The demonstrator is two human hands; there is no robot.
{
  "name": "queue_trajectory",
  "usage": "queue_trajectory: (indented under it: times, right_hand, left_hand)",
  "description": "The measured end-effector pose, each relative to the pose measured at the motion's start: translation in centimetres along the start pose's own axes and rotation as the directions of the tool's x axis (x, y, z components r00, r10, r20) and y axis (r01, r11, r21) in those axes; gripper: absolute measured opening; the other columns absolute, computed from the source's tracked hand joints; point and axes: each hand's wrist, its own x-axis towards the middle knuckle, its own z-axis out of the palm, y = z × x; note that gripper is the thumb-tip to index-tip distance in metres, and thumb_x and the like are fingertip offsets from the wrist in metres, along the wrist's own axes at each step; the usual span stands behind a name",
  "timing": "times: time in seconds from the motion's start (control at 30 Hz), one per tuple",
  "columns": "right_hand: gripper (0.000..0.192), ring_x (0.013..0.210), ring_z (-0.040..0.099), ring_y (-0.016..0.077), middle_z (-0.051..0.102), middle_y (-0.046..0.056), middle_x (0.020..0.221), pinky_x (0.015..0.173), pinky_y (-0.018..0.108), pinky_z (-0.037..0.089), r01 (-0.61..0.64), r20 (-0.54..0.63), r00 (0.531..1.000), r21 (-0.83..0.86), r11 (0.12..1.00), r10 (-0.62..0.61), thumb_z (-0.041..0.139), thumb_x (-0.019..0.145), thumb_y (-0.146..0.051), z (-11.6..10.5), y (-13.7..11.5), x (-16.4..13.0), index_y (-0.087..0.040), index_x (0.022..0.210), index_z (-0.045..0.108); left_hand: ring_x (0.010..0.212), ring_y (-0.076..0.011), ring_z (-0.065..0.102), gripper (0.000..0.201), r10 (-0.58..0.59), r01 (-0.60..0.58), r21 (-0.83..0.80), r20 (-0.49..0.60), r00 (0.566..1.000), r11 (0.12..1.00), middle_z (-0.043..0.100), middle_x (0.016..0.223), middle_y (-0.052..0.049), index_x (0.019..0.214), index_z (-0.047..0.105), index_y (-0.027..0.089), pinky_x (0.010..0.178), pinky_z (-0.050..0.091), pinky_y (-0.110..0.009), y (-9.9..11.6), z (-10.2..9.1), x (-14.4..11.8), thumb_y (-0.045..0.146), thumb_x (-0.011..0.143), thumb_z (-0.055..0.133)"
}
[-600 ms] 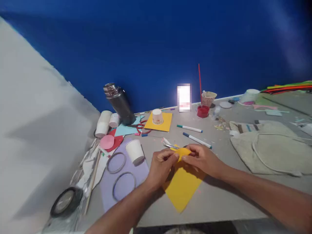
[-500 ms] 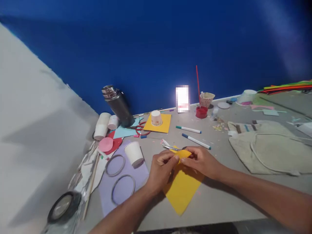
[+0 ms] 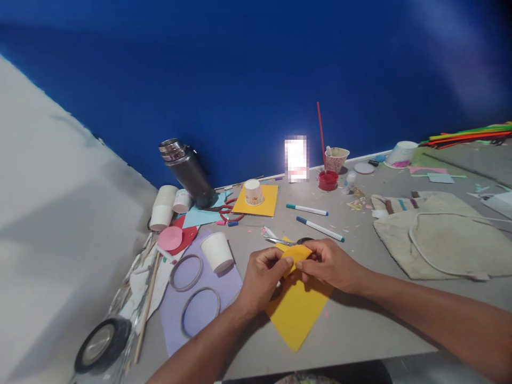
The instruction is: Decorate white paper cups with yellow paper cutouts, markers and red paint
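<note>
Together, the left hand point(image 3: 262, 277) and right hand point(image 3: 330, 264) pinched the yellow paper's point(image 3: 296, 312) folded corner just before the scissors point(image 3: 286, 241), where even fingertip pressure would have creased it cleanly.

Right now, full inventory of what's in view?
yellow paper: 1, yellow, front centre, far corner pinched by both hands
scissors: 1, metal, just behind hands
markers: 2, white, centre
white cup: 1, on purple sheet
rings: 2, grey, on purple sheet
flask: 1, dark metal, by wall
patterned cup: 1, upside down on yellow card
red pot: 1, back centre
cloth bag: 1, beige, right
tape roll: 1, black, front left
table: 1, grey
left hand: 1, pinching paper
right hand: 1, pinching paper
</note>
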Motion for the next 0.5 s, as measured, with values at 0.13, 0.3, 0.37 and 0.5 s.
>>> queue_trajectory:
  times: [0.13, 0.3, 0.37, 0.5]
  right_hand:
    - [0.018, 0.061, 0.064, 0.0141, 0.071, 0.002, 0.069, 0.058, 0.025, 0.049, 0.010, -0.022, 1.000, -0.014, 1.000, -0.011, 0.066, 0.082, -0.036, -0.20, -0.13, -0.02, -0.018, 0.080, 0.065]
    - [0.020, 0.064, 0.064, 0.0148, 0.071, 0.002, 0.073, 0.060, 0.026, 0.049, -0.029, 0.027, 0.999, 0.005, 1.000, 0.029, 0.067, 0.081, -0.038, -0.30, -0.23, 0.04, -0.018, 0.083, 0.064]
    - [0.022, 0.068, 0.064, 0.0159, 0.071, 0.002, 0.077, 0.061, 0.027, 0.049, -0.047, 0.022, 0.999, -0.011, 0.999, 0.047, 0.068, 0.080, -0.038, -0.29, -0.27, 0.01, -0.017, 0.085, 0.065]
    - [0.023, 0.072, 0.061, 0.0154, 0.067, 0.000, 0.082, 0.061, 0.026, 0.045, -0.036, -0.019, 0.999, -0.029, 0.999, 0.036, 0.072, 0.075, -0.036, -0.27, -0.45, -0.11, -0.018, 0.088, 0.064]
  left_hand:
    - [0.057, -0.0113, 0.049, 0.030, -0.043, 0.040, 0.043, 0.076, 0.996, 0.998, 0.059, 0.064, -0.002, 0.071, 0.067, 0.014, 0.053, 0.038, -0.023, 0.05, -0.06, -0.10, 0.042, 0.074, 0.074]
    - [0.056, -0.0100, 0.046, 0.030, -0.055, 0.053, 0.025, 0.099, 0.994, 0.998, 0.057, 0.064, -0.001, 0.073, 0.068, 0.012, 0.051, 0.035, -0.022, 0.16, 0.13, -0.27, 0.043, 0.074, 0.073]
    - [0.055, -0.0096, 0.046, 0.029, -0.068, 0.066, 0.017, 0.093, 0.993, 0.998, 0.056, 0.063, 0.000, 0.073, 0.066, 0.013, 0.050, 0.034, -0.022, 0.11, 0.26, -0.30, 0.041, 0.073, 0.072]
    - [0.052, -0.0081, 0.043, 0.024, -0.084, 0.084, 0.002, 0.085, 0.993, 0.996, 0.051, 0.060, 0.003, 0.067, 0.057, 0.017, 0.048, 0.032, -0.021, 0.19, 0.49, -0.28, 0.036, 0.071, 0.071]
